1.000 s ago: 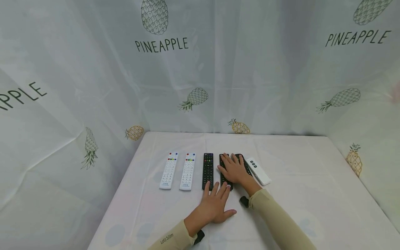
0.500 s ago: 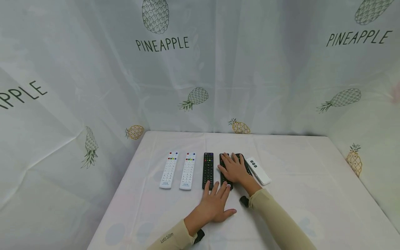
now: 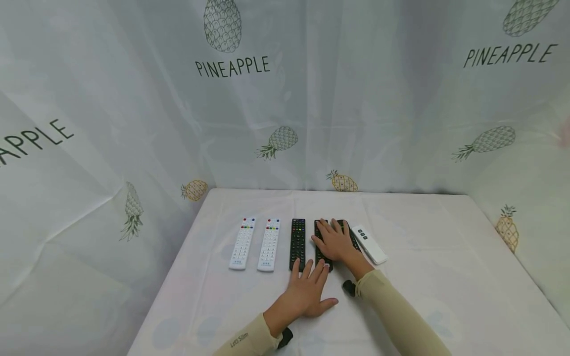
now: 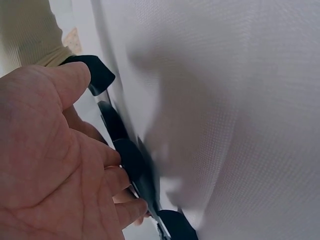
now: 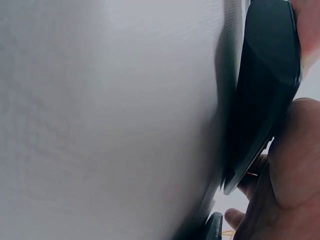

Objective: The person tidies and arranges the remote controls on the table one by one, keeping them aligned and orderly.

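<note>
Six-button-row style aside, a row of remote controls lies on the table. My right hand (image 3: pixel 336 244) rests with fingers spread over a black remote (image 3: pixel 318 256) and a second black remote (image 3: pixel 354 241) tilted beside it, covering parts of both. My left hand (image 3: pixel 305 292) lies lower, fingers straight and thumb out to the right. Its fingertips reach the near ends of a third black remote (image 3: pixel 297 240) and the one under my right hand. In the left wrist view, fingers (image 4: pixel 131 212) meet a dark remote edge (image 4: pixel 135 162). The right wrist view has a black remote (image 5: pixel 267 75) close against the hand.
Two white remotes (image 3: pixel 242 244) with coloured buttons lie side by side on the left. A slim white remote (image 3: pixel 370 245) slants at the right end. Pineapple-print curtains (image 3: pixel 356 113) hang around the white-covered table (image 3: pixel 436 257).
</note>
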Demonstrator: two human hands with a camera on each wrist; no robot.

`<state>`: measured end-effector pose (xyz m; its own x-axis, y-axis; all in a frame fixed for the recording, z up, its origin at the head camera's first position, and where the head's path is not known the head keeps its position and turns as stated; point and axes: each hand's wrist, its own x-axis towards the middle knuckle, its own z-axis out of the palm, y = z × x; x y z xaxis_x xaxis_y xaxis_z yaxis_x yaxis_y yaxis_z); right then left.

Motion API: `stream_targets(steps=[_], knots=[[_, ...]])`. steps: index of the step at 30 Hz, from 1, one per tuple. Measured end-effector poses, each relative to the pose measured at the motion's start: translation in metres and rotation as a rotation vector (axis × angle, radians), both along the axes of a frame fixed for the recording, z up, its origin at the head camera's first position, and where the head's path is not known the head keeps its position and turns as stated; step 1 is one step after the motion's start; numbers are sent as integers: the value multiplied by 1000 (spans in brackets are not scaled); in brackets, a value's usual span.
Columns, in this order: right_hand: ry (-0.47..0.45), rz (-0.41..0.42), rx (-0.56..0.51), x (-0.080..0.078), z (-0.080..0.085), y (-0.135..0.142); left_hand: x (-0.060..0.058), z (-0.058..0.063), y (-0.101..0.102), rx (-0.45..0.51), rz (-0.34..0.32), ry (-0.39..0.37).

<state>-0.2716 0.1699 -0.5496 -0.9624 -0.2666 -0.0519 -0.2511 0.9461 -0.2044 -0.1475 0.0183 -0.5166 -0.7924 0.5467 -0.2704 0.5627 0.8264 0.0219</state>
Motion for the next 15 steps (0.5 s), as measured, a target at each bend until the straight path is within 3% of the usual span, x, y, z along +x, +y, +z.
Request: stream_targets(steps=[15], knots=[[19, 12, -19, 3, 0, 1, 3, -3, 0, 19, -10, 36]])
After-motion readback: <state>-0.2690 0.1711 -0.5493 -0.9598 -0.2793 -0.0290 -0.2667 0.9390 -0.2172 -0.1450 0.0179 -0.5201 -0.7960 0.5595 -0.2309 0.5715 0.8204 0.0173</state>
